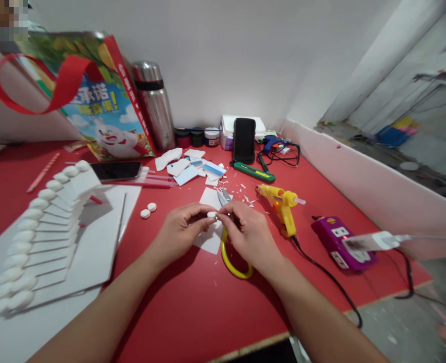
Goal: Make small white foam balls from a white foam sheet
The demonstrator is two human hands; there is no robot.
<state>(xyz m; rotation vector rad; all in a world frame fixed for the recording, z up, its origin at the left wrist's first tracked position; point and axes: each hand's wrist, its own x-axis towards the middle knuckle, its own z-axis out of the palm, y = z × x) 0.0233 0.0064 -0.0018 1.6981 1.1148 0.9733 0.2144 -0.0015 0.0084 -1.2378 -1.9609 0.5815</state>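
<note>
Above the red table, my left hand (pixel 187 227) pinches a small white round piece (pixel 211 215) between thumb and fingertips. My right hand (pixel 247 227) is closed too, its thumb and finger pressed at the piece's right edge. Under both hands lies a sheet of white paper (pixel 208 244). Yellow-handled scissors (pixel 240 274) rest below my right hand, blades pointing away and partly hidden. Two more white round pieces (pixel 148 210) lie left of my left hand. Farther left, a curved white stepped model (pixel 52 222) edged with similar round pieces stands on a white board (pixel 98 257).
Right of my hands are a yellow glue gun (pixel 282 204), its cord and a purple power strip (pixel 343 244). Behind lie card scraps (pixel 187 174), a green cutter (pixel 253 172) and a black phone-like object (pixel 244 140). A steel flask (pixel 154 106) and gift bag (pixel 105 101) stand back left.
</note>
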